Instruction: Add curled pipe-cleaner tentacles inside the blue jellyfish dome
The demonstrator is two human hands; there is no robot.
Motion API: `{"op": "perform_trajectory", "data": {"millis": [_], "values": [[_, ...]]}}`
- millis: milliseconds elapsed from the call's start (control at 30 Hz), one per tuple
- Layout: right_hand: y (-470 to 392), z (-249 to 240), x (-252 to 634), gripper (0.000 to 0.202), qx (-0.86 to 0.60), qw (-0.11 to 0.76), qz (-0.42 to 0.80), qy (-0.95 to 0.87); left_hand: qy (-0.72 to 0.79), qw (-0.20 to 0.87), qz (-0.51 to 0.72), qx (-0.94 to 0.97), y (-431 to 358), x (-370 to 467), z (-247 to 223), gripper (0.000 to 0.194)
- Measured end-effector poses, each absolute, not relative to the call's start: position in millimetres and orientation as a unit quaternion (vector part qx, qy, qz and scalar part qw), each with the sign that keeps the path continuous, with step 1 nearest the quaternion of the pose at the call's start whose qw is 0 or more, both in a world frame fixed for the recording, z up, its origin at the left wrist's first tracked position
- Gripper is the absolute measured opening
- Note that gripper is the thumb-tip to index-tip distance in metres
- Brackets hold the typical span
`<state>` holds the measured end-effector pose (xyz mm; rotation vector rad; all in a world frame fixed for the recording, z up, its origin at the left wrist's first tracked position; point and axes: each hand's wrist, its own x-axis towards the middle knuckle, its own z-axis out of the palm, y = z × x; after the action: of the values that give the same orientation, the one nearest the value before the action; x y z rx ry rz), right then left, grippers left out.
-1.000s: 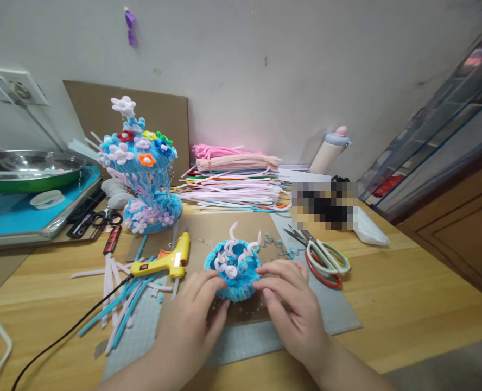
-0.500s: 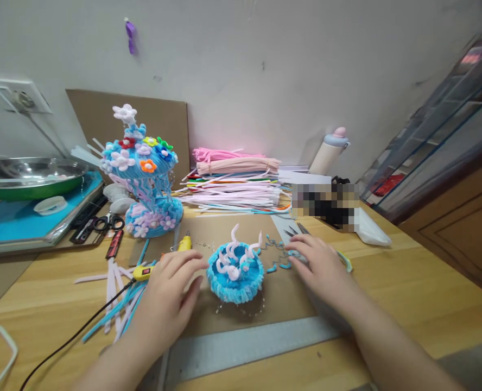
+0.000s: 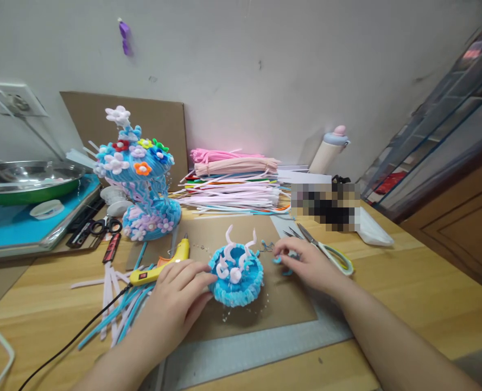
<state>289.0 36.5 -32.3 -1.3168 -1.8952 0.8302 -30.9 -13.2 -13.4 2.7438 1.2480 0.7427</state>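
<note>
A blue fuzzy pipe-cleaner dome (image 3: pixel 236 296) lies hollow side up on the cardboard, with curly pale-pink pipe-cleaner strands (image 3: pixel 249 244) rising from inside. At its left rim, my left hand (image 3: pixel 182 290) is closed, fingertips on the edge and thumb lower down. My right hand (image 3: pixel 306 260), to the right of the dome, pinches a small blue pipe-cleaner piece (image 3: pixel 277 260) between thumb and fingers. Another small blue piece (image 3: pixel 287 272) lies just under that hand. Thin wavy blue-tipped pieces (image 3: pixel 266 246) rest between the dome and the right hand.
A yellow glue gun (image 3: pixel 159 269) with a black cord lies left, beside loose pipe-cleaner strips (image 3: pixel 111 298). Scissors (image 3: pixel 326 250) are right. A finished flowered blue jellyfish-like model (image 3: pixel 137 168) stands back left. Pipe-cleaner bundles (image 3: pixel 233 184) line the wall. A ruler (image 3: pixel 257 347) lies in front.
My left hand has moved right onto the dome's rim. My right hand has shifted left and closed its fingers on a small blue piece. The view has moved slightly, and the dome sits slightly turned.
</note>
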Motion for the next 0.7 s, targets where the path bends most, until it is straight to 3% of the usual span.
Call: {"op": "perform_trajectory", "data": {"millis": [233, 467, 533, 633, 700], "values": [[55, -41, 308, 0.031, -0.511, 0.574, 0.463, -0.441, 0.415, 0.013, 0.289, 0.863, -26, -15, -22, 0.021], [11, -3, 282, 0.037, -0.412, 0.635, 0.577, -0.306, 0.399, 0.023, 0.395, 0.827, -41, -8, -11, 0.029], [-18, 8, 262, 0.026, -0.335, 0.634, 0.639, -0.279, 0.395, 0.106, 0.427, 0.806, -55, 0, 0, 0.029], [-61, 15, 231, 0.01, -0.181, 0.592, 0.727, -0.298, 0.367, 0.387, 0.431, 0.728, -78, 18, 8, 0.038], [-78, 13, 217, 0.006, -0.136, 0.568, 0.754, -0.3, 0.36, 0.539, 0.388, 0.655, -88, 28, 5, 0.029]]}}
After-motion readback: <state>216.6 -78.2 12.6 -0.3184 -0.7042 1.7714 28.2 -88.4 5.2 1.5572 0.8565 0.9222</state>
